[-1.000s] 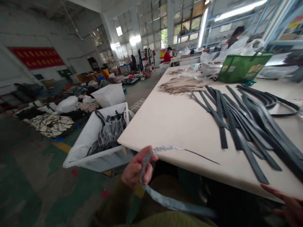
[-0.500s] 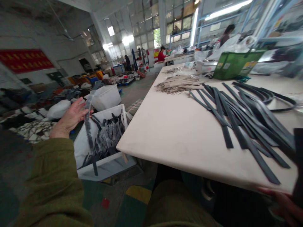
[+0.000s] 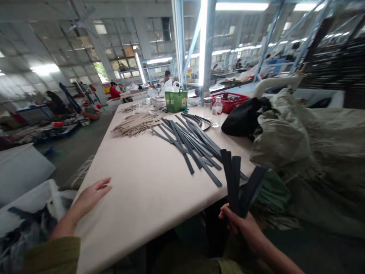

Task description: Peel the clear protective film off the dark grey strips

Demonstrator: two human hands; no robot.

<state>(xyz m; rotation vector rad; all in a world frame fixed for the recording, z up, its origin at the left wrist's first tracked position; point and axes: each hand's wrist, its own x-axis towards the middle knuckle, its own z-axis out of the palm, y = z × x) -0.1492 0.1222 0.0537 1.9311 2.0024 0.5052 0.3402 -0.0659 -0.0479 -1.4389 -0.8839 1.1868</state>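
My right hand (image 3: 238, 220) grips several flat black strips (image 3: 234, 179) that fan upward in front of the table edge. Over the left side of the pale table (image 3: 128, 198), my left hand (image 3: 92, 198) holds nothing, its fingers stretched out and a little apart. More dark strips (image 3: 191, 142) lie in a loose, overlapping pile on the table, just beyond the bunch in my right hand. At the lower left, a white bin (image 3: 51, 190) contains a tangle of dark strips (image 3: 31, 232), partly behind my left forearm.
Thin brownish strips (image 3: 137, 123) are heaped farther back on the table. A green bag (image 3: 176, 101), a clear bottle (image 3: 217, 112), a red basket (image 3: 230, 102) and a black bag (image 3: 245, 118) stand along its far right. Large pale sacks (image 3: 285, 129) crowd the right side.
My left hand has let go of a dark strip over the bin and moved right, to the table. My right hand with its strips has come into fuller view as the camera turned right.
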